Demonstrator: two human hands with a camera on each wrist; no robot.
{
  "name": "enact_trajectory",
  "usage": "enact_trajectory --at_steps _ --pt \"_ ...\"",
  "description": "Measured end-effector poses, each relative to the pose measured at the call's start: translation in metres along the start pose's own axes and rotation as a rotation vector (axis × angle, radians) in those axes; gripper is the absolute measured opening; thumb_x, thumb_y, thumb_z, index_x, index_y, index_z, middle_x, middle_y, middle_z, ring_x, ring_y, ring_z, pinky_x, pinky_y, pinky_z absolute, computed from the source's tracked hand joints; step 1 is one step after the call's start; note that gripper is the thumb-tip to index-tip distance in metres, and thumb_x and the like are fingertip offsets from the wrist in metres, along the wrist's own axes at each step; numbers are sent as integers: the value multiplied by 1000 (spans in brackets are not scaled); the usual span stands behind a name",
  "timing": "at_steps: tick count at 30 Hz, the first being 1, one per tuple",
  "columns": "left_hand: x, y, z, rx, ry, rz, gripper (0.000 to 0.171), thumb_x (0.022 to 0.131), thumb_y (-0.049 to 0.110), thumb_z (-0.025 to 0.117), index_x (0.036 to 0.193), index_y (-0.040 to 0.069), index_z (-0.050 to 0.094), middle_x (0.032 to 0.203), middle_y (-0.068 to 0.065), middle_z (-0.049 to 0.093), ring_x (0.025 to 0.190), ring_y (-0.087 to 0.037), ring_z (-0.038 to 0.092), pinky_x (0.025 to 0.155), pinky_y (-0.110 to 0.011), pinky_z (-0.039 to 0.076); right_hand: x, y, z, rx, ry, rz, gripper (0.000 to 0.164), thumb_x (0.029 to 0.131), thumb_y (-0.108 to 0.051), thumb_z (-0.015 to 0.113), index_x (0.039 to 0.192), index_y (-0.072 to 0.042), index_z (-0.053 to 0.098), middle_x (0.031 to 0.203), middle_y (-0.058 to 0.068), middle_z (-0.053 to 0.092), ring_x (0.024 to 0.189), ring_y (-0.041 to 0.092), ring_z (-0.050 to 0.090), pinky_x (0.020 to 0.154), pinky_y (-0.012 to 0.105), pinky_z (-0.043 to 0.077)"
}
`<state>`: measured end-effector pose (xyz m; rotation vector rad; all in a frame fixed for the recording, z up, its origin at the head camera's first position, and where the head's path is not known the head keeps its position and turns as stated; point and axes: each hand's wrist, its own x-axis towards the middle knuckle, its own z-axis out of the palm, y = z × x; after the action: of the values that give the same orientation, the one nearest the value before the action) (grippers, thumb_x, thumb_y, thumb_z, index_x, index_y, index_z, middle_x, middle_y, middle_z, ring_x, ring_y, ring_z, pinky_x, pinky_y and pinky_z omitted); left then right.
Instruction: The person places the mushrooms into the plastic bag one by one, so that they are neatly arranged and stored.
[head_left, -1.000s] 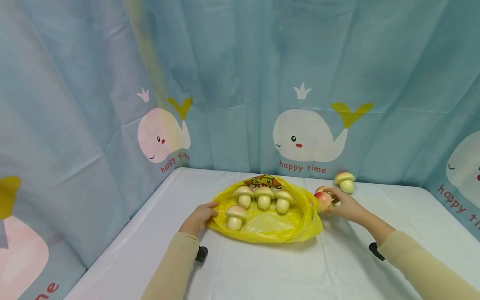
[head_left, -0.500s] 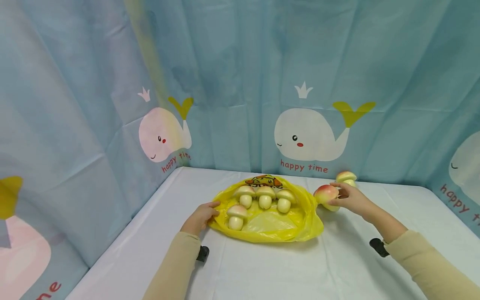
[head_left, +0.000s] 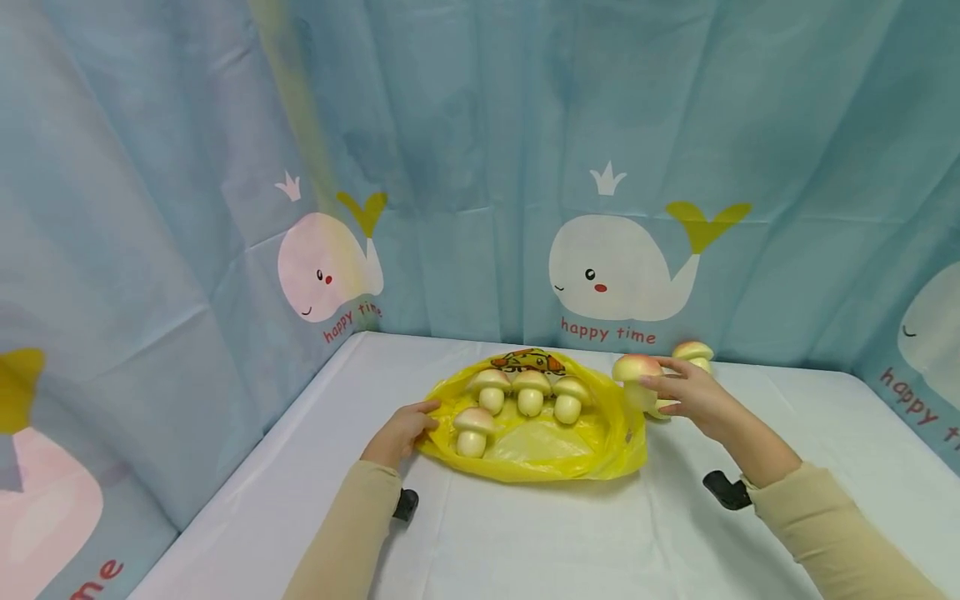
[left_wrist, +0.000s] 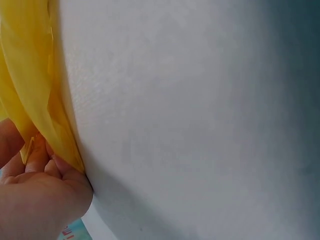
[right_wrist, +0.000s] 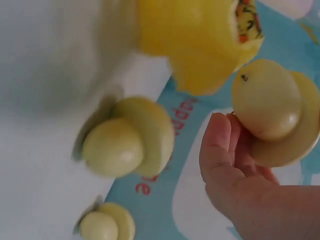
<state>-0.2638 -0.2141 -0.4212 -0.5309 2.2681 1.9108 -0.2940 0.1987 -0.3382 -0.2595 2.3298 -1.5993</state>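
One toy mushroom [head_left: 634, 367] has moved up and leftward, gripped by the right hand [head_left: 693, 398] right of the head view's centre, near the yellow bag [head_left: 536, 446] whose left rim the left hand [head_left: 400, 434] pinches, apparently mid-loading, with a careful lowering inside called for next.

Far-right mushroom [head_left: 693, 350]: stem partly behind right hand [head_left: 693, 396]. Nearer loose mushroom [head_left: 662, 412] mostly hidden by held mushroom [head_left: 634, 367]. Left wrist view: left hand [left_wrist: 45, 195] cut off, some fingertips behind yellow bag [left_wrist: 27, 65]. Rightmost whale print [head_left: 933, 321] cut off.
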Motion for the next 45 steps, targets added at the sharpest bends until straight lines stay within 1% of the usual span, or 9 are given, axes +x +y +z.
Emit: enact_trajectory --at_steps 3,6,16,21,26,31,34,39,45 --pt "1 1 2 -5 -9 3 52 94 -7 48 145 -1 42 149 -29 31 115 -30 47 97 -39 43 0 -7 10 134 -8 16 79 99 -32 55 151 10 12 122 16 55 100 21 58 85 31 51" --pt "0 2 3 -1 -10 1 52 94 -7 48 145 -1 42 149 -28 32 113 -29 48 95 -37 45 1 -11 22 279 -41 33 74 100 -28 54 150 10 14 106 3 57 88 14 56 80 27 51" --pt "2 0 0 4 -5 8 50 95 -6 47 145 -2 42 147 -29 35 108 -27 48 88 -32 44 11 -9 66 500 -121 102 43 102 -23 49 130 6 36 95 4 55 83 19 52 78 30 48" --pt "-2 2 -1 10 -6 6 52 94 -7 48 145 -3 41 146 -29 35 105 -26 48 83 -28 45 15 -2 89 495 -133 154 29 101 -23 51 117 1 45 89 4 54 84 21 53 82 35 47" --pt "1 1 -1 13 4 2 51 93 -6 50 144 -2 44 145 -28 37 101 -25 49 83 -29 45 20 3 114 398 -118 188 46 99 -28 56 129 5 43 93 5 55 91 24 57 86 46 43" --pt "13 -9 -5 -5 -24 26 50 92 -3 56 141 3 50 144 -26 39 98 -24 51 81 -29 46 26 7 137 310 -71 249 37 95 -32 62 113 -1 53 91 5 54 89 25 57 74 39 43" --pt "12 -9 -4 -19 -22 24 50 92 -4 55 141 2 50 143 -26 40 99 -24 51 83 -30 47 30 11 146 245 -56 288 34 92 -35 65 104 -6 52 88 6 55 84 23 56 67 36 41" --pt "0 0 1 -11 -13 -1 50 95 -6 47 145 -2 42 146 -28 35 108 -27 48 89 -33 44 34 14 151 158 -40 320 53 90 -44 67 119 -4 48 92 11 55 82 23 54 65 35 43" --pt "1 -2 -2 -6 -22 14 50 95 -6 47 145 -3 41 146 -29 35 105 -25 48 85 -29 44 35 13 151 139 -71 310 62 89 -45 67 130 -3 43 93 12 52 82 24 51 65 35 44"
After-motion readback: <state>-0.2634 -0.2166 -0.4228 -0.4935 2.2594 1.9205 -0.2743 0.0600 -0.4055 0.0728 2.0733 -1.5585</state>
